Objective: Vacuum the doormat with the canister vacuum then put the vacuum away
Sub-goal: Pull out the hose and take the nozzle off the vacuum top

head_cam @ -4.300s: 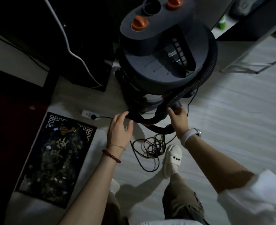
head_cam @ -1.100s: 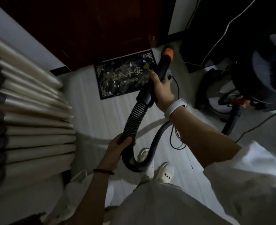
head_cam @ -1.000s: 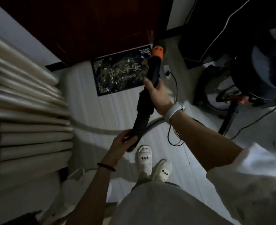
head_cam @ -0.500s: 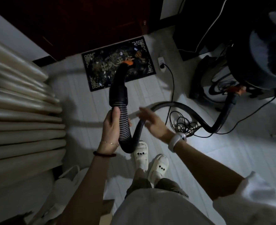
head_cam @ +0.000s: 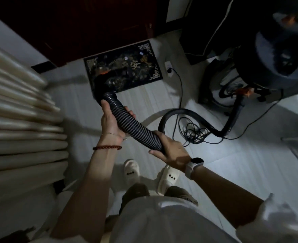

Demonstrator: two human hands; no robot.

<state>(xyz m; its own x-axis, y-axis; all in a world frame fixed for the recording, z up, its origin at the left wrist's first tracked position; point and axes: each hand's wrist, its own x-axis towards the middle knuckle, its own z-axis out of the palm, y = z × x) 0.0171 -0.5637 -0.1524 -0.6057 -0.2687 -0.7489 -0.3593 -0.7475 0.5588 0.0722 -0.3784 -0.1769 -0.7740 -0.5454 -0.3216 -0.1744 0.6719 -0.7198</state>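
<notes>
A dark patterned doormat (head_cam: 144, 71) strewn with light scraps lies on the pale floor before a dark red door. The black ribbed vacuum hose (head_cam: 132, 125) runs from both hands down to its orange-ringed nozzle (head_cam: 100, 76), which sits over the mat's left part. My left hand (head_cam: 111, 121) grips the hose near the nozzle end. My right hand (head_cam: 171, 151) grips it lower down. The hose loops across the floor to the dark canister vacuum (head_cam: 267, 67) at the right.
A tangled black power cord (head_cam: 192, 132) lies on the floor and runs to a white wall plug (head_cam: 168, 67). Pale curtain folds (head_cam: 22, 120) hang at the left. My feet in white slippers (head_cam: 132, 171) stand below the hose. A metal rack leg (head_cam: 297, 149) is at far right.
The nozzle has come down from the air onto the mat's left part. My right hand, open half a second ago, has closed on the hose below my left hand.
</notes>
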